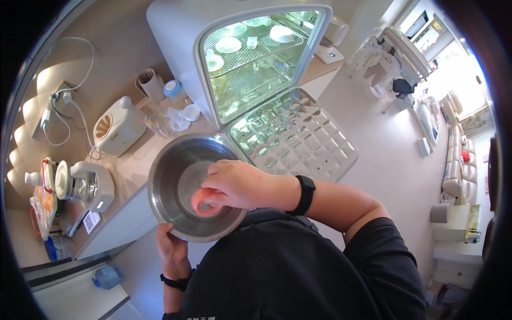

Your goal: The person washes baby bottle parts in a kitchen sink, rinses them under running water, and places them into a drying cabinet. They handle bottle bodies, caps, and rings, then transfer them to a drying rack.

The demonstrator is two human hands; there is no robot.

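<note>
A stainless-steel colander with a perforated base is held in front of my body, beside the counter. My left hand grips its near left rim, thumb over the edge. Inside the bowl, my right hand has its fingers around a pinkish-red, ring-shaped item; its material is unclear, and my fingers hide part of it. Just beyond the bowl stands a lit white sterilizer cabinet. Its door is folded down, showing a dimpled reflective lining. White lids and clear pieces sit on its wire rack.
On the counter stand a cream appliance, a glass kettle, a blue-capped jar and a clear plastic bag. White cables run to a power strip. A large blue water bottle is at lower left.
</note>
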